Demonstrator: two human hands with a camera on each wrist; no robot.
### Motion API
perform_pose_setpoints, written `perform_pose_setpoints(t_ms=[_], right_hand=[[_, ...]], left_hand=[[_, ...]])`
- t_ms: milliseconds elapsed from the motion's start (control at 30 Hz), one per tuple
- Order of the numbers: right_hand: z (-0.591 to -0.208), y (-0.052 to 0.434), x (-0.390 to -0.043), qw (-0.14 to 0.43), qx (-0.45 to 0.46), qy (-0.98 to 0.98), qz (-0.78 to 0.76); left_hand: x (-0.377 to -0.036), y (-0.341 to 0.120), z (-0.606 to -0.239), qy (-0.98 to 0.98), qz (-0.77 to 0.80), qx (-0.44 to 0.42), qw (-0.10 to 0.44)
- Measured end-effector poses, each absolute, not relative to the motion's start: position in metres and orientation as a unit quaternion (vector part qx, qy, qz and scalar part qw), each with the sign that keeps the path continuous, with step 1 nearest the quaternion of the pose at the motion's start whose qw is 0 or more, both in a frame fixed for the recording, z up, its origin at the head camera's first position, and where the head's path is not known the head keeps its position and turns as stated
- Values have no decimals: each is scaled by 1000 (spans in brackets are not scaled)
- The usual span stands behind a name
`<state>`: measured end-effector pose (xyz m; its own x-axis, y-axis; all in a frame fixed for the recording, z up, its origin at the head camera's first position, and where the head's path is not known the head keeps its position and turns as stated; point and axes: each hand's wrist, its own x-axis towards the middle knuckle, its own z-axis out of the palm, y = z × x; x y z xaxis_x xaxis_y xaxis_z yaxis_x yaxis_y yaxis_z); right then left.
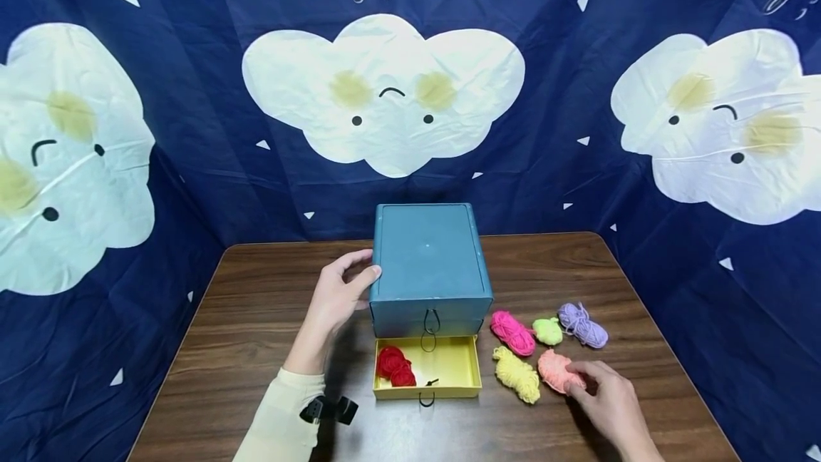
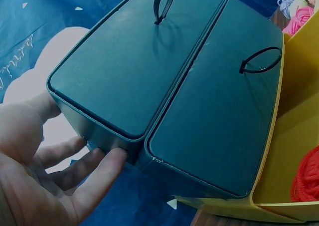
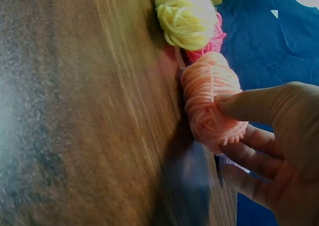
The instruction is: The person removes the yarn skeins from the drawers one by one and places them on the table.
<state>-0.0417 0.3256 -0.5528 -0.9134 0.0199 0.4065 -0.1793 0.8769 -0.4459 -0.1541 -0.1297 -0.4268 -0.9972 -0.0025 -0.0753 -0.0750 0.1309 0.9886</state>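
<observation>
Now, we list what we see.

Peach yarn: our right hand (image 1: 609, 405) pinches the peach yarn (image 1: 556, 371) between thumb and fingers; the yarn lies on the table (image 1: 256, 319), at the front right, just right of the yellow yarn (image 1: 517, 374).
Right hand: the thumb (image 3: 259, 106) presses on top of the ball, and the fingers (image 3: 249, 181) curl below it.
Other yarn: behind the peach one we see a pink yarn (image 1: 512, 332), a green yarn (image 1: 548, 331) and a purple yarn (image 1: 582, 324) in a row, close together.
Drawer: the yellow drawer (image 1: 458, 366) is pulled out of the box toward us; a red yarn (image 1: 395, 366) lies in its left part.
Box: the teal box (image 1: 428, 262) stands in the middle of the table, with black cord loops (image 2: 259, 61) on its front.
Left hand: our left hand (image 1: 338, 296) rests against the left side of the box, the fingers (image 2: 94, 181) straight and touching its edge, grasping nothing.
Background: a blue cloth (image 1: 192, 127) with white clouds hangs behind the table.
</observation>
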Motion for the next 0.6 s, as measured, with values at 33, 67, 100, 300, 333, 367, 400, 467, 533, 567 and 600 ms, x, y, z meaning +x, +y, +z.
perform_pose_setpoints(t_ms=[33, 67, 100, 300, 333, 367, 400, 467, 533, 567, 600], right_hand=[[-552, 325, -42, 205, 49, -947, 243], [-550, 325, -43, 208, 55, -947, 240], [-549, 325, -44, 211, 61, -946, 239], [-532, 315, -48, 227, 80, -940, 241], [-528, 311, -49, 229, 84, -939, 244], [-525, 308, -50, 231, 89, -937, 246], [-522, 304, -51, 233, 94, -936, 248], [-516, 295, -53, 237, 110, -931, 254], [-512, 287, -56, 237, 130, -926, 265], [-511, 283, -57, 236, 139, -923, 271], [-510, 279, -59, 234, 150, -919, 278]], left_hand=[[-154, -130, -427, 750, 660, -26, 27], [-154, -131, -427, 749, 661, -26, 27], [-154, -132, -427, 748, 662, -26, 27], [-154, -132, -429, 744, 667, -24, 26], [-154, -132, -428, 744, 667, -24, 26], [-154, -132, -429, 744, 667, -25, 27], [-154, -131, -428, 744, 667, -26, 27], [-154, -131, -428, 744, 667, -27, 28], [-154, -131, -427, 745, 666, -28, 28], [-154, -131, -427, 744, 667, -28, 28], [-154, -131, -427, 743, 668, -27, 29]])
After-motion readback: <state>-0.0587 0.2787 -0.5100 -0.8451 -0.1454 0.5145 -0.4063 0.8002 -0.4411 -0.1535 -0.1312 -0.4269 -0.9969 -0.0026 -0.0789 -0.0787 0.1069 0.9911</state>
